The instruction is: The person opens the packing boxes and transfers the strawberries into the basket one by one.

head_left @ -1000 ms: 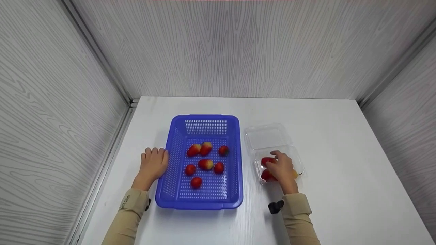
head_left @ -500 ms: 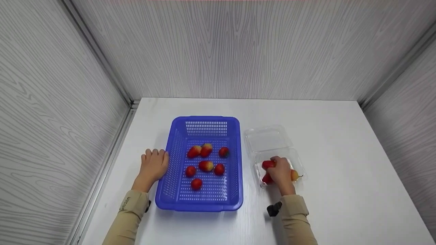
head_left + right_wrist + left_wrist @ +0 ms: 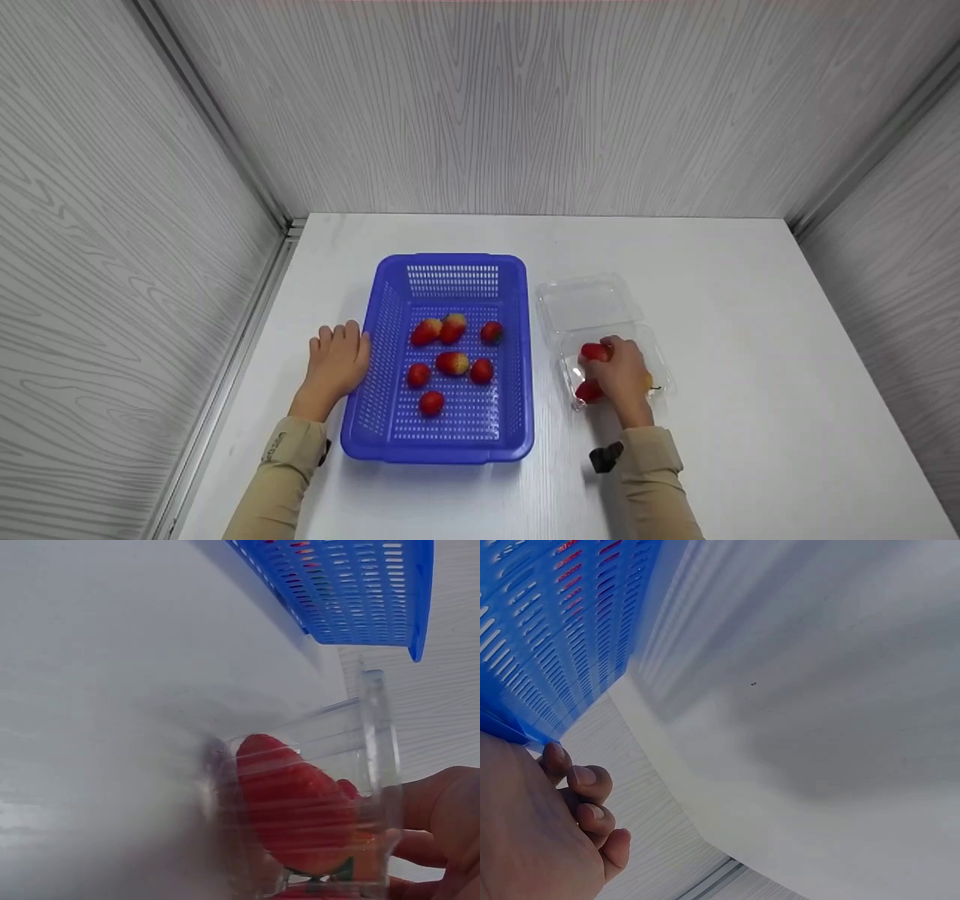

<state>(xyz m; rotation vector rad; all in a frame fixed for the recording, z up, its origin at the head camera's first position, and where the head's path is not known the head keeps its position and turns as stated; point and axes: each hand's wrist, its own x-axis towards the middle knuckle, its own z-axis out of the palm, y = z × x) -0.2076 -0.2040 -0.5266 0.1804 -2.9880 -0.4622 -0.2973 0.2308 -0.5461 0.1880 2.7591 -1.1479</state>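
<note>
My left hand (image 3: pixel 335 364) holds the left rim of a blue plastic basket (image 3: pixel 437 454); in the left wrist view its fingertips curl under the rim, with the thumb hidden. Several strawberries, some red and some with pale yellow ends, lie on the basket floor, among them one strawberry (image 3: pixel 431 403) at the front. Over a clear plastic clamshell box (image 3: pixel 660 349), my right hand (image 3: pixel 624 377) pinches a red strawberry (image 3: pixel 595 352) between thumb and fingers. Another red strawberry (image 3: pixel 589 391) lies in the box, large through its wall in the right wrist view. A yellow fruit is mostly hidden behind the hand.
The box's clear lid (image 3: pixel 589 304) lies folded back on the white table (image 3: pixel 750 360), just right of the basket. Pale wood-grain panels (image 3: pixel 480 112) enclose the table at the back and both sides.
My right hand's fingers have closed around the upper red strawberry, which has shifted slightly up and right. My left hand and the basket look unmoved.
</note>
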